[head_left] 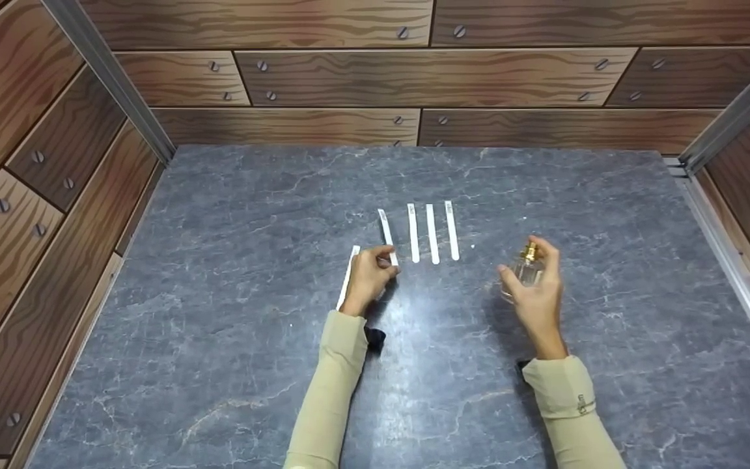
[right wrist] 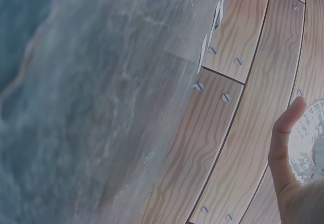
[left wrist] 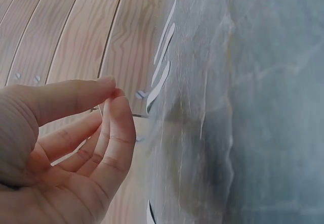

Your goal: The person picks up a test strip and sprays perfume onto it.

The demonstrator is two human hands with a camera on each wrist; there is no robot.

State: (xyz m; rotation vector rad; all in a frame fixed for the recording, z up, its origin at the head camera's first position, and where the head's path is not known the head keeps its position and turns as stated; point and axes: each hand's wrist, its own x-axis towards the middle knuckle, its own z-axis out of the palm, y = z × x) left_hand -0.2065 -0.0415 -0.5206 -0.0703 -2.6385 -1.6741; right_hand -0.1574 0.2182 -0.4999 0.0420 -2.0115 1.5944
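Observation:
My left hand (head_left: 370, 272) pinches a white paper tester strip (head_left: 385, 227) between thumb and fingertips; the strip is raised off the table and points away from me. In the left wrist view that strip shows only as a thin edge behind the fingers. My right hand (head_left: 539, 296) grips a clear glass perfume bottle (head_left: 528, 272) with a gold spray neck (head_left: 530, 251), its index finger over the top. The right wrist view catches part of the glass bottle (right wrist: 304, 148) beside one finger. Another white strip (head_left: 347, 281) lies left of my left hand, partly covered by it.
Three white strips, a left one (head_left: 413, 233), a middle one (head_left: 432, 233) and a right one (head_left: 452, 231), lie side by side on the grey marbled table (head_left: 219, 352) between my hands and the back wall. Wood-patterned panels (head_left: 349, 77) enclose the back and sides.

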